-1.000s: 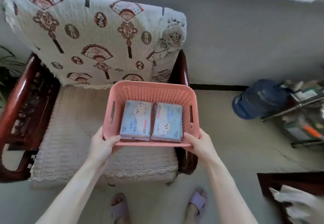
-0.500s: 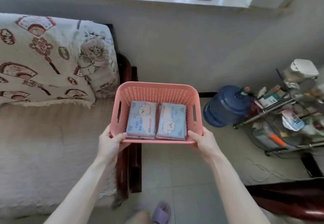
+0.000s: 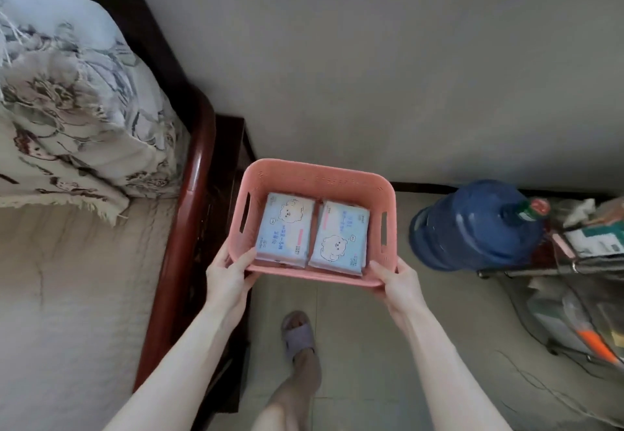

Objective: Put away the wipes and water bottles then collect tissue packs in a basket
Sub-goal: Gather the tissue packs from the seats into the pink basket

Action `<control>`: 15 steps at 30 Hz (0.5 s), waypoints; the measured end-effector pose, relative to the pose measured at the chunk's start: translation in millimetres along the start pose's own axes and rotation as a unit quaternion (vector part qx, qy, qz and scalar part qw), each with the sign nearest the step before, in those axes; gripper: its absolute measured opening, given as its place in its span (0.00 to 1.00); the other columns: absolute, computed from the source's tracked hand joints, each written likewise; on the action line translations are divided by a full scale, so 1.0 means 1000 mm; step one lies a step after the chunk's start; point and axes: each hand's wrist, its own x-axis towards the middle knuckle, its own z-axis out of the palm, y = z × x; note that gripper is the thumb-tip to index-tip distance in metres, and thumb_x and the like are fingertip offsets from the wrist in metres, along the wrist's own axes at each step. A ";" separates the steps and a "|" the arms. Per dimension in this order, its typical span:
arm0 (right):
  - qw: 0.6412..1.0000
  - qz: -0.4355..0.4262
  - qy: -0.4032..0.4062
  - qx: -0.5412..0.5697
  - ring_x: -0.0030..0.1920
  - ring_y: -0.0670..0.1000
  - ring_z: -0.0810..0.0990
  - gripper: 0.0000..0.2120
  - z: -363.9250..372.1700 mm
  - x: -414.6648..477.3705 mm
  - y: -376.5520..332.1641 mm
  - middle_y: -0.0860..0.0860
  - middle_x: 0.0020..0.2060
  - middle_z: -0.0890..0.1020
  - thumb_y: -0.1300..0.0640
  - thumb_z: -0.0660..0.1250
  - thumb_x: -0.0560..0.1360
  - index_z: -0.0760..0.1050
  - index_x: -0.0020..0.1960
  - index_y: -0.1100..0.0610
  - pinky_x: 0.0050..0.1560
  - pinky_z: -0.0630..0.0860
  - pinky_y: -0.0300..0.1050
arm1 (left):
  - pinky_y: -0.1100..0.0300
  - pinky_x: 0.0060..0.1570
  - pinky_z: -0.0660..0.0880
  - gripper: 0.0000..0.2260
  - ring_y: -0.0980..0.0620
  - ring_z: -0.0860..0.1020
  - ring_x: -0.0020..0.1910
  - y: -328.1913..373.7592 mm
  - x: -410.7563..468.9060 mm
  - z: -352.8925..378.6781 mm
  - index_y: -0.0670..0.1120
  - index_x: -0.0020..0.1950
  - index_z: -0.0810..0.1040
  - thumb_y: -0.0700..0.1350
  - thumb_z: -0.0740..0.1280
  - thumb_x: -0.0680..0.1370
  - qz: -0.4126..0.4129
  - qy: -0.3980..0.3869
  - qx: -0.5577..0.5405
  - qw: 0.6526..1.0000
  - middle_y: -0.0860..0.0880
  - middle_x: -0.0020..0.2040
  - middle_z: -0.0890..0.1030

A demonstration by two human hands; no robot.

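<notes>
I hold a pink plastic basket (image 3: 317, 177) in the air over the floor, between the wooden chair and the wall. My left hand (image 3: 229, 278) grips its near left corner and my right hand (image 3: 398, 282) grips its near right corner. Inside lie two pale blue tissue packs side by side, the left tissue pack (image 3: 285, 229) and the right tissue pack (image 3: 339, 238), each printed with a white cartoon animal.
A dark wooden chair (image 3: 189, 214) with a beige cushion and patterned throw (image 3: 74, 110) stands at the left. A large blue water jug (image 3: 472, 224) lies at the right beside a cluttered metal rack (image 3: 587, 262). My slippered foot (image 3: 299, 336) is on the tiled floor.
The basket, still in both hands, has been carried rightward off the chair seat and now hangs over the floor. The view has turned right and down; the chair has slid to the left.
</notes>
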 end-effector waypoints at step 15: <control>0.996 0.075 -0.037 0.023 0.36 0.47 0.83 0.12 0.061 0.308 0.099 0.51 0.42 0.83 0.70 0.61 0.78 0.75 0.56 0.56 0.33 0.80 0.39 | 0.55 0.50 0.79 0.18 0.48 0.81 0.49 -0.158 0.264 0.029 0.41 0.68 0.72 0.32 0.63 0.78 -0.089 0.140 -0.096 0.981 0.42 0.54 0.81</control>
